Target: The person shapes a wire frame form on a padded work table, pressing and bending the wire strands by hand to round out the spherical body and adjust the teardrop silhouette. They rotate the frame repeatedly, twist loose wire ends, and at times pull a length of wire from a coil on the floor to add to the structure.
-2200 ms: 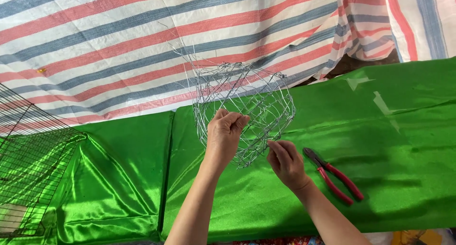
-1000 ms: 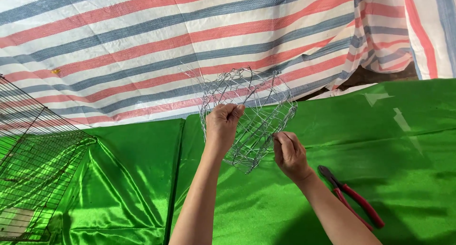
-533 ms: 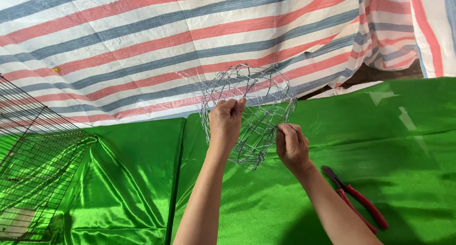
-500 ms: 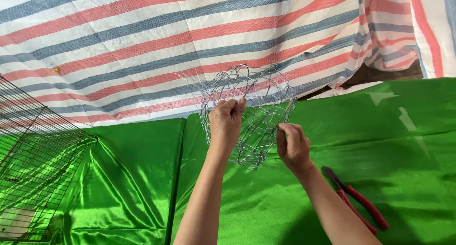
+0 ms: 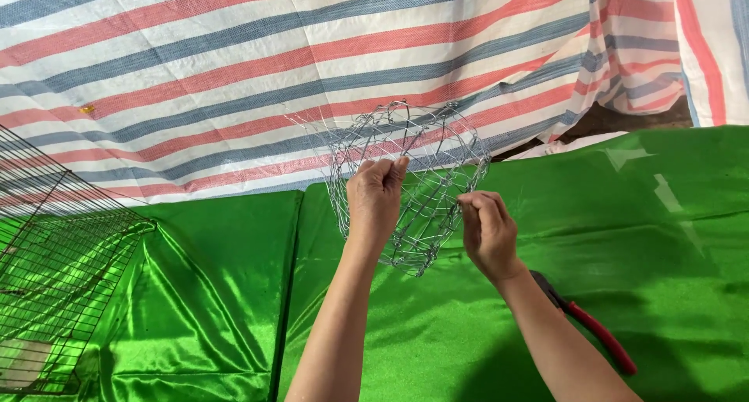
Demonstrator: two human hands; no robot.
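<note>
a: holding up the wire mesh basket over the green cloth, left hand gripping its rim?
b: yes, right hand pinching a side wire; looking mostly formed, loose ends remaining at far left.

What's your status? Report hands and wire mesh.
Left hand and right hand both gripping wire mesh basket, held above green cloth. Red-handled pliers idle by right forearm.

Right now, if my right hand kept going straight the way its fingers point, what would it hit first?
The right hand points up and left, fingertips pinching the wire mesh basket, so it would likely press into that mesh at once. Beyond it hangs the striped tarp, though depth there is unclear.
</note>
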